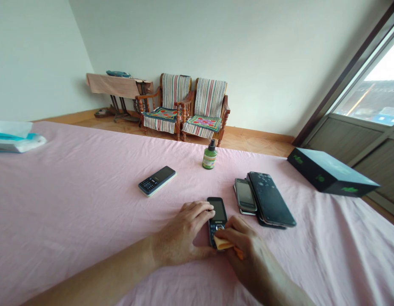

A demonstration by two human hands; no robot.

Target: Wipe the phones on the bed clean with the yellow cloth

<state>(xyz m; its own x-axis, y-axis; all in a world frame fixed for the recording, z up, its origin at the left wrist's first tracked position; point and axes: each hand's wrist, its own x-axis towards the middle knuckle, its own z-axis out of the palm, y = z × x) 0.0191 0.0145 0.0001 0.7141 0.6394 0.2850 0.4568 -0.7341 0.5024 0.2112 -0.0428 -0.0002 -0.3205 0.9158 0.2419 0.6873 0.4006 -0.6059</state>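
Note:
A black keypad mobile phone (pixel 218 211) lies face up on the pink cloth, its screen end pointing away from me. My left hand (pixel 184 231) grips it from the left, with fingertips on the screen's edge and the thumb by the bottom end. Bunched in my right hand (pixel 248 250) is an orange cleaning cloth (pixel 223 243), pressed on the phone's keypad. The lower keys are partly hidden by the cloth and fingers.
Another keypad phone (pixel 158 180) lies to the left on something pale. Right of my hands are a smaller grey phone (pixel 245 194) and a large dark phone (pixel 271 199), both stacked. Beyond stand a green spray bottle (pixel 209 158), a black box (pixel 331 172) and a tissue pack (pixel 18 142).

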